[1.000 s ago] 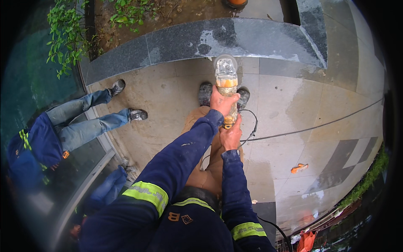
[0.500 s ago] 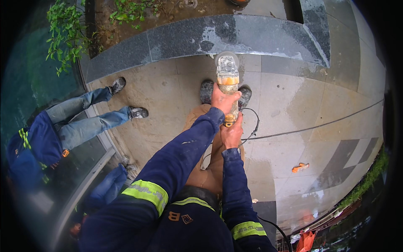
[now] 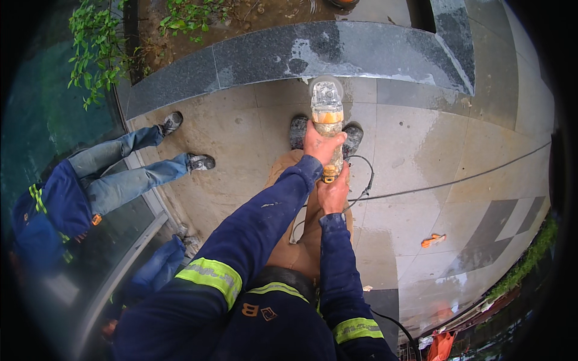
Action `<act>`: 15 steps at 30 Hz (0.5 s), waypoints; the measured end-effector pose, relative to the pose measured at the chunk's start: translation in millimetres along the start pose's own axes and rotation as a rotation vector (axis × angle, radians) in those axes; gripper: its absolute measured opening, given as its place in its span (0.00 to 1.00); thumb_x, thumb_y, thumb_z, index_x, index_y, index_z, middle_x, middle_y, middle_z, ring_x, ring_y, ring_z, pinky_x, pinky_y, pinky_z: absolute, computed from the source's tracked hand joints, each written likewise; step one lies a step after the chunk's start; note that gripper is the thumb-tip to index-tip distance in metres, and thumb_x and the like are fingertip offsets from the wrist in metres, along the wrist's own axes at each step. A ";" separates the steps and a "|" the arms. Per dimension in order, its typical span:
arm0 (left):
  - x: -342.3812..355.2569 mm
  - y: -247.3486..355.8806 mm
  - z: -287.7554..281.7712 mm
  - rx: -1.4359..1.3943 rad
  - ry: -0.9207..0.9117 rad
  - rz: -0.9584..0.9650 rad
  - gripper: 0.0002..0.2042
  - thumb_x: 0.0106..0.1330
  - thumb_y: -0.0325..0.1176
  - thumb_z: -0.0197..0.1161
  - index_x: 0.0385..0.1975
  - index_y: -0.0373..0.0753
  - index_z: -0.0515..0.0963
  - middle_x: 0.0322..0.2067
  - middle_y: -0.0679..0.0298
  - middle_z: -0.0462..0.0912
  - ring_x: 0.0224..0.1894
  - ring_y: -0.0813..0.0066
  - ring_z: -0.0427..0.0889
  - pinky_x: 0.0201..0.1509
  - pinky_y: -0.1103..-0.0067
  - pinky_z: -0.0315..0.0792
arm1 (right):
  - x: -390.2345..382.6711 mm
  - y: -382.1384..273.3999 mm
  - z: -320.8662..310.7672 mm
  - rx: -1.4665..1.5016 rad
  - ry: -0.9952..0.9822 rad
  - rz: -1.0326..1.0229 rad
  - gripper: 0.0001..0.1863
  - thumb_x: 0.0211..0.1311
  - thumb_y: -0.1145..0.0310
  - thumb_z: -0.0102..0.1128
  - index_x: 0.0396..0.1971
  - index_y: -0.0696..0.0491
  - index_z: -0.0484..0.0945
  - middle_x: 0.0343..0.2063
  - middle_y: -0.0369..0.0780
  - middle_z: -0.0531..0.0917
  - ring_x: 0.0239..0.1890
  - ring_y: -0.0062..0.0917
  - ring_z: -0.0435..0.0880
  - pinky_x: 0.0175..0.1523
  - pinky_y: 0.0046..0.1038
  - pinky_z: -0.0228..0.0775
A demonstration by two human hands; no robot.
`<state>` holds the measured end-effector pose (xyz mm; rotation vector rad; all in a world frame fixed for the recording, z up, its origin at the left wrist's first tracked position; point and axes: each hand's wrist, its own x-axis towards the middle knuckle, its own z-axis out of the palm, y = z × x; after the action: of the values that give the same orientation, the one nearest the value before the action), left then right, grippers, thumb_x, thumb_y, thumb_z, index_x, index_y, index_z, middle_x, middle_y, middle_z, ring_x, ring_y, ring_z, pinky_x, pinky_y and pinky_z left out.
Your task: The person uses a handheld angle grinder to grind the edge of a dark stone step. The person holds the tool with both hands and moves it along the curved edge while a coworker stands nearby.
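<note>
An angle grinder [image 3: 328, 117], orange and caked with pale dust, points away from me in both my hands. My left hand [image 3: 323, 144] wraps round its body just behind the orange collar. Farther back, my right hand [image 3: 334, 189] is closed round the rear end. The grinder's round disc [image 3: 335, 82] looks smeared, and it lies at the near edge of the dark stone curb [image 3: 259, 59]. Whether disc and stone touch, I cannot tell. A black cord [image 3: 368, 174] loops from the tool's rear beside my right hand.
A person in blue jeans [image 3: 129, 174] stands at the left by a glass wall [image 3: 132, 231]. The cable [image 3: 457, 180] runs right across the paving [image 3: 415, 144]. An orange glove [image 3: 433, 240] lies on the right. Beyond the curb is a soil bed with a leafy shrub [image 3: 96, 45].
The whole view has shifted very slightly. Both hands keep their hold on the angle grinder, and its disc stays by the curb edge.
</note>
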<state>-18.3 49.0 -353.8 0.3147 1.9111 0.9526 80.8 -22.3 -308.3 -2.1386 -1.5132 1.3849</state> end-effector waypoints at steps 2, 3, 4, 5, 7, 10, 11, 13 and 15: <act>4.2 0.4 1.4 0.004 0.001 0.018 0.34 0.46 0.36 0.80 0.52 0.30 0.70 0.46 0.51 0.83 0.46 0.61 0.84 0.53 0.68 0.76 | 1.8 -1.3 -1.2 0.007 -0.026 0.030 0.38 0.57 0.68 0.69 0.66 0.51 0.60 0.34 0.61 0.84 0.40 0.60 0.83 0.43 0.51 0.73; 3.8 0.0 1.4 -0.021 -0.009 0.017 0.34 0.46 0.36 0.80 0.52 0.30 0.70 0.45 0.51 0.83 0.46 0.61 0.84 0.53 0.68 0.76 | 3.3 -1.8 0.4 0.004 -0.024 0.027 0.38 0.57 0.68 0.69 0.66 0.51 0.60 0.34 0.61 0.84 0.40 0.60 0.83 0.43 0.51 0.73; 3.8 0.8 0.6 -0.046 -0.018 0.017 0.35 0.46 0.36 0.80 0.52 0.30 0.70 0.45 0.51 0.83 0.46 0.60 0.84 0.53 0.67 0.76 | 4.4 -0.5 2.4 0.001 -0.022 0.022 0.38 0.57 0.67 0.69 0.66 0.51 0.60 0.34 0.61 0.84 0.40 0.60 0.83 0.43 0.51 0.73; 3.5 2.0 0.3 -0.071 -0.028 0.017 0.35 0.46 0.37 0.80 0.52 0.30 0.69 0.45 0.51 0.83 0.46 0.60 0.84 0.54 0.67 0.76 | 3.2 2.0 3.2 -0.007 -0.005 0.015 0.38 0.57 0.68 0.69 0.66 0.50 0.60 0.34 0.61 0.84 0.40 0.60 0.83 0.43 0.51 0.73; 0.6 1.1 1.8 -0.027 -0.009 0.006 0.34 0.46 0.36 0.80 0.52 0.30 0.70 0.44 0.52 0.83 0.45 0.60 0.84 0.53 0.67 0.76 | -0.2 1.7 2.3 -0.022 0.026 -0.002 0.38 0.57 0.68 0.68 0.67 0.49 0.60 0.34 0.60 0.84 0.40 0.60 0.83 0.43 0.51 0.73; 2.9 2.6 1.3 0.037 0.004 0.008 0.33 0.47 0.35 0.80 0.51 0.31 0.70 0.44 0.52 0.83 0.45 0.61 0.84 0.52 0.68 0.77 | 0.5 -4.7 -2.4 -0.002 -0.015 0.061 0.37 0.58 0.68 0.68 0.66 0.51 0.60 0.34 0.60 0.84 0.40 0.59 0.83 0.43 0.51 0.73; 2.9 5.8 1.4 0.059 0.002 0.011 0.33 0.47 0.35 0.80 0.51 0.31 0.70 0.44 0.52 0.83 0.44 0.62 0.84 0.52 0.68 0.77 | 1.4 -5.3 -2.0 -0.004 -0.017 0.051 0.37 0.58 0.68 0.68 0.66 0.51 0.60 0.34 0.60 0.84 0.40 0.59 0.83 0.43 0.51 0.73; 3.6 3.3 -0.6 -0.040 -0.011 0.004 0.33 0.47 0.35 0.80 0.51 0.31 0.70 0.44 0.52 0.83 0.44 0.62 0.84 0.52 0.69 0.77 | 4.2 -8.0 -0.7 -0.003 -0.020 0.028 0.38 0.58 0.68 0.67 0.67 0.52 0.60 0.34 0.60 0.84 0.41 0.59 0.83 0.43 0.51 0.73; 4.7 1.3 -0.8 -0.068 -0.017 0.001 0.33 0.47 0.36 0.80 0.51 0.31 0.70 0.43 0.52 0.83 0.44 0.61 0.85 0.51 0.69 0.77 | 3.1 -8.6 -1.6 -0.028 -0.043 0.049 0.38 0.57 0.69 0.68 0.66 0.53 0.61 0.35 0.60 0.84 0.42 0.59 0.83 0.44 0.51 0.73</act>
<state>-21.7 52.1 -355.7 0.2829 1.8588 1.0100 76.6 -15.2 -304.1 -2.1901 -1.5136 1.4434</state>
